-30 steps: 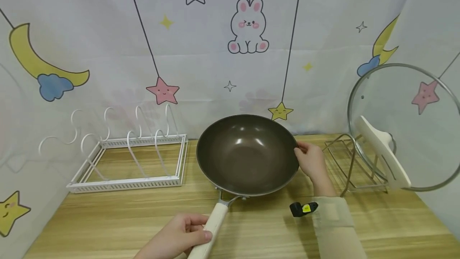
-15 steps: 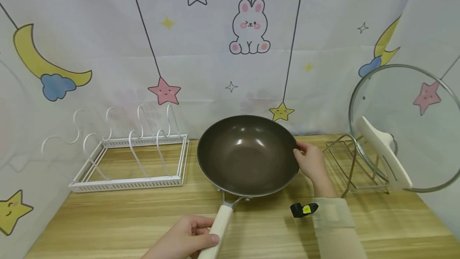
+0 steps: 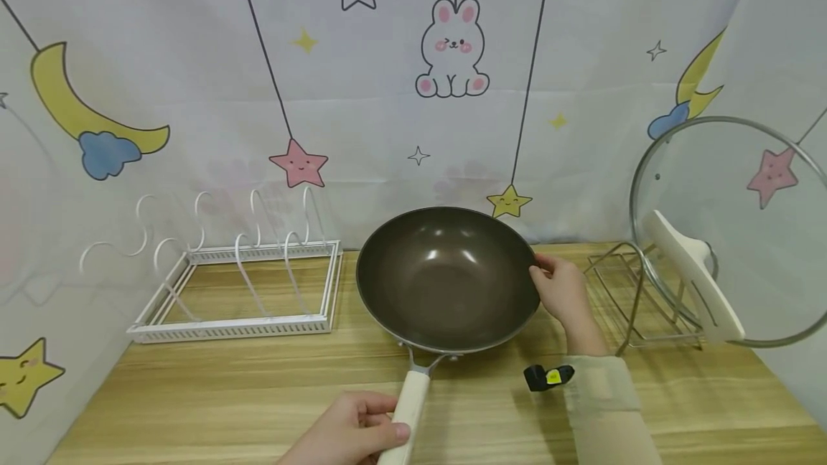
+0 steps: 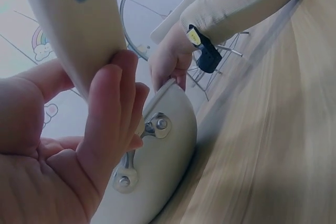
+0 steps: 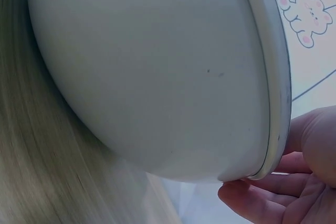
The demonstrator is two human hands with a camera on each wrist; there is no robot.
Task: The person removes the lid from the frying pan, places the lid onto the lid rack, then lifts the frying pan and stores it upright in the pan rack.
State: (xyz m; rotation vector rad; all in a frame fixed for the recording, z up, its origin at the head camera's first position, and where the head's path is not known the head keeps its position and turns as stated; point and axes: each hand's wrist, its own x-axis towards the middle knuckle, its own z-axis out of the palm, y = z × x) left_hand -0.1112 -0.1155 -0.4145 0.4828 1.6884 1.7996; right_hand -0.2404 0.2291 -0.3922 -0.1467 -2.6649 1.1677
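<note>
A wok (image 3: 447, 285) with a dark brown inside stands in the middle of the wooden table. Its cream handle (image 3: 412, 400) points toward me, and my left hand (image 3: 355, 430) holds it between thumb and fingers. On the far right of the pan, my right hand (image 3: 563, 296) pinches the rim, thumb on the inside. The right wrist view shows the pale outer wall (image 5: 157, 77), with fingers (image 5: 252, 203) under the rim. Two rivets of the handle bracket (image 4: 126, 174) show in the left wrist view. The wok's underside against the table is mostly hidden.
To the left stands a white wire rack (image 3: 239, 325) with upright loops. A metal wire stand (image 3: 636, 307) on the right carries a large glass lid (image 3: 730, 163) with a cream handle, leaning upright. A patterned cloth (image 3: 375, 77) hangs behind the table (image 3: 226, 393).
The wok's handle has swung a little to the right, my left hand moving along with it. My right hand keeps its place on the rim. The whole view has shifted slightly.
</note>
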